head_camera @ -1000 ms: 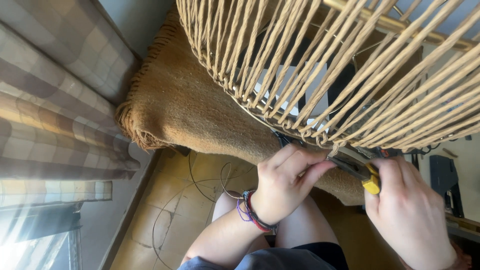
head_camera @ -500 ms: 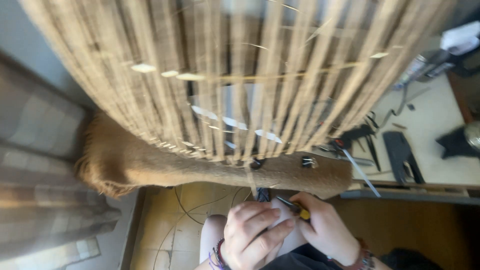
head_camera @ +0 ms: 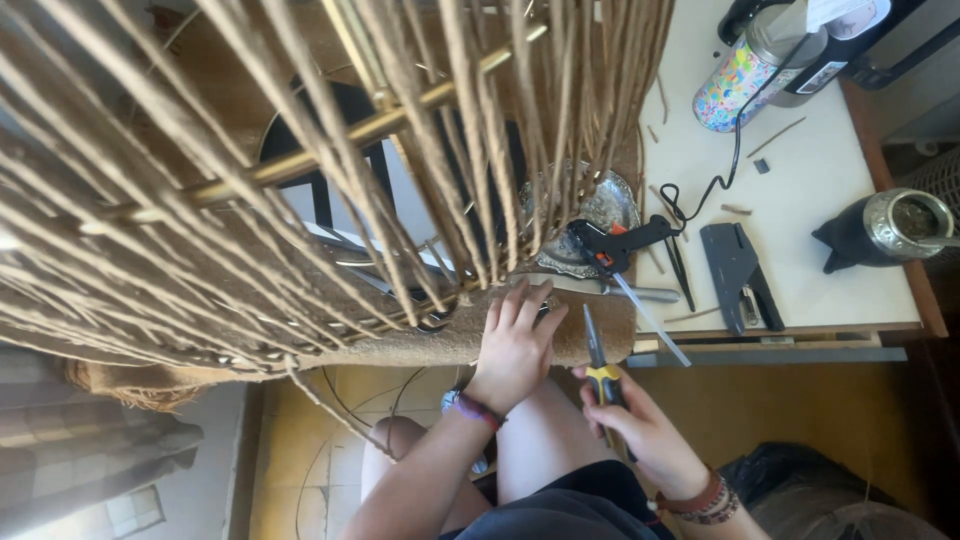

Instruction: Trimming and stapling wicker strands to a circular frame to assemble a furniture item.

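Note:
A large frame wound with many brown cords fills the upper left, resting on a brown woven cloth at the table's near edge. My left hand lies flat, fingers spread, on that cloth where the cords end. My right hand is lower and to the right, gripping yellow-handled pliers whose tip points up toward the cloth's edge. My bare knees show below.
On the white table lie a black glue gun with its cord, a silver dish, a black stapler, a colourful bottle and a dark metal-rimmed cup. Tiled floor lies under my legs.
The view swung, bringing the table into sight. My left hand opened flat onto the cloth; my right hand with the pliers dropped away from it.

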